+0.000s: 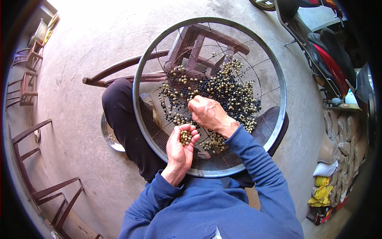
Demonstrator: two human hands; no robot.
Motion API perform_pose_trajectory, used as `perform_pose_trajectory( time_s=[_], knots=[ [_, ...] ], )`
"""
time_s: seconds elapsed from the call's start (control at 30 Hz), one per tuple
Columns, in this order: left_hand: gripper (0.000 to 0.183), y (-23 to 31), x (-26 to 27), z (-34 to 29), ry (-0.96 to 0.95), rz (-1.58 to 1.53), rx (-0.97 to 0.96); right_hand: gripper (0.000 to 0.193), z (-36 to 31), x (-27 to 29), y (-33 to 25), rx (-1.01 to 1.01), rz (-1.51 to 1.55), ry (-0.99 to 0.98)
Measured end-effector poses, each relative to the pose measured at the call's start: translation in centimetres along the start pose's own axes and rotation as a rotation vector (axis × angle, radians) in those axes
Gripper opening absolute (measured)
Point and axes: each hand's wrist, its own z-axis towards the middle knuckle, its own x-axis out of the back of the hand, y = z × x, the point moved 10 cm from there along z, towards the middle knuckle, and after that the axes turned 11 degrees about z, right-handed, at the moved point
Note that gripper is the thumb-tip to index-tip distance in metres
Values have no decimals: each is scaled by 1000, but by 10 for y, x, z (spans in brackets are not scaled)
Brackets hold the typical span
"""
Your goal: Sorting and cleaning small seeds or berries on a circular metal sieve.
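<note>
A large round sieve (281, 119) with a metal rim and wire mesh lies across my lap. Over its mesh is spread a mix of pale tan-green beans (227, 81) and smaller black beans (232, 99). My left hand (181, 151) is cupped palm up above the near left of the mesh, its fingers curled around a small heap of pale beans (185, 137). Just beyond it, my right hand (211, 114) reaches down among the beans near the middle. Its fingers are bent and pressed together; whatever is between the fingertips is hidden.
Through the mesh shows a dark wooden chair (119, 65) beneath the far side. A metal bowl (107, 133) sits on the floor beside my left knee. More wooden chairs (43, 191) line the left. At right are a red and black motorbike (332, 65) and stacked bags (338, 151).
</note>
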Motion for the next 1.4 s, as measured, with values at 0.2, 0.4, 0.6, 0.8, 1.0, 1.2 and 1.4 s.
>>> perform_pose_trajectory(
  time_s=[0.2, 0.4, 0.6, 0.8, 1.0, 1.2, 1.4],
  knots=[
    [40, 0, 3, 2, 47, -51, -43, 7, -20, 21, -34, -100, 540, -27],
    [38, 6, -1, -2, 64, -8, -43, 8, -7, 23, -13, -22, 361, 152],
    [36, 4, 0, -2, 14, -33, -17, 8, 19, -22, -18, 42, 134, -44],
    [35, 14, -4, -7, 11, -11, -94, 11, 26, -39, -21, 97, 22, -192],
    [34, 17, -1, -7, 57, -5, -122, 13, 19, -39, -23, 114, -36, -233],
    [34, 15, 1, -7, 87, 12, -99, 14, 16, -33, -20, 115, -127, -219],
    [29, 13, -20, -10, -120, 60, -90, 15, 16, -36, -27, 248, -86, -189]
  ],
)
